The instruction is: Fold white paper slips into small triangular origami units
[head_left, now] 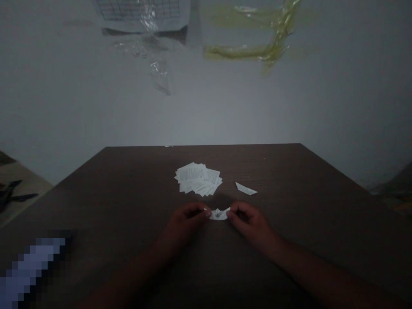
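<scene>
A small folded paper boat point(219, 214) is held low over the table, its pointed peak showing between its two ends. My left hand point(188, 221) pinches the left end between thumb and fingertips. At the opposite end, the thumb and fingers of my right hand point(249, 219) are closed on the paper in the same way. Just beyond my hands lies a fanned pile of printed paper pieces point(199, 178). To the right of that pile rests a single folded strip of printed paper point(246, 189).
The dark brown table point(135, 184) reaches back to a pale wall point(206, 103) with taped sheets and yellow tape point(241, 52) on it. A blurred-out bluish object point(35, 266) lies at the near left. Dark items point(16, 193) sit beyond the table's left edge.
</scene>
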A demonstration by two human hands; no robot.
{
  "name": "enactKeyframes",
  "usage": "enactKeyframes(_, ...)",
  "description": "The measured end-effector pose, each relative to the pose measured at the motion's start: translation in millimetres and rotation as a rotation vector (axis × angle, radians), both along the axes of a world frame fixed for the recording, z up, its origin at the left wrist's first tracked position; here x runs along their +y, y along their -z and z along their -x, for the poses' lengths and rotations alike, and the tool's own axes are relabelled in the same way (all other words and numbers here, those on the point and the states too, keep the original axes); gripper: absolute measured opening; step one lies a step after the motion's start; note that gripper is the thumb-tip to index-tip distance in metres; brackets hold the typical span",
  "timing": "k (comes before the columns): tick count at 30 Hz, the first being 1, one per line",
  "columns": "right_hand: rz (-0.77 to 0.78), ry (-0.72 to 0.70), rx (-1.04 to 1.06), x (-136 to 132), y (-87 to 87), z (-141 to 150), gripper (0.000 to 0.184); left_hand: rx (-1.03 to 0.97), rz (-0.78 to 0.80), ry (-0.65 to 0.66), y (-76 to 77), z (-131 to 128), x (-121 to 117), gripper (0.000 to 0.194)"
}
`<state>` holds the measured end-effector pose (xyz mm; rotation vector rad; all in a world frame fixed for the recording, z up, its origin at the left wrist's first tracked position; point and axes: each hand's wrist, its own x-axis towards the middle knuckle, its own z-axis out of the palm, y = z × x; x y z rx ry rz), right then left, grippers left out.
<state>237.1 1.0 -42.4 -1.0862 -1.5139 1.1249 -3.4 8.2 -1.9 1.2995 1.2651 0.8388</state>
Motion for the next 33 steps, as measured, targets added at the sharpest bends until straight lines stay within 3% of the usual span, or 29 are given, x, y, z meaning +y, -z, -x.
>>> enactKeyframes(4,0.120,-0.035,0.072,0,-3.3,-5,0.032,-0.170,0.022,0.005,12.4,-2,4,0.034)
enactKeyframes(9,0.166,-0.017,0.156,-1,-4.6,-5,0.024,-0.242,-0.110,0.035,18.1,-4,0,0.033)
enactKeyframes(15,0.176,-0.036,0.198,-2,-1.6,-3,0.029,0.131,-0.428,0.222,9.0,0,-9,0.006)
enactKeyframes(19,0.102,-0.044,0.150,-3,-0.9,-3,0.030,0.230,-0.614,0.335,7.0,-1,-12,0.014)
enactKeyframes(22,0.084,-0.070,0.133,-4,-1.0,-1,0.031,0.268,-0.538,0.290,6.8,-5,-12,0.004)
enactKeyframes(29,0.111,-0.073,0.138,-1,3.5,7,0.043,0.290,-0.227,0.210,-4.0,-10,-9,0.012)
enactKeyframes(33,0.112,0.000,-0.025,5,6.9,4,0.035,0.432,-0.206,0.315,-4.1,-13,-8,0.014)
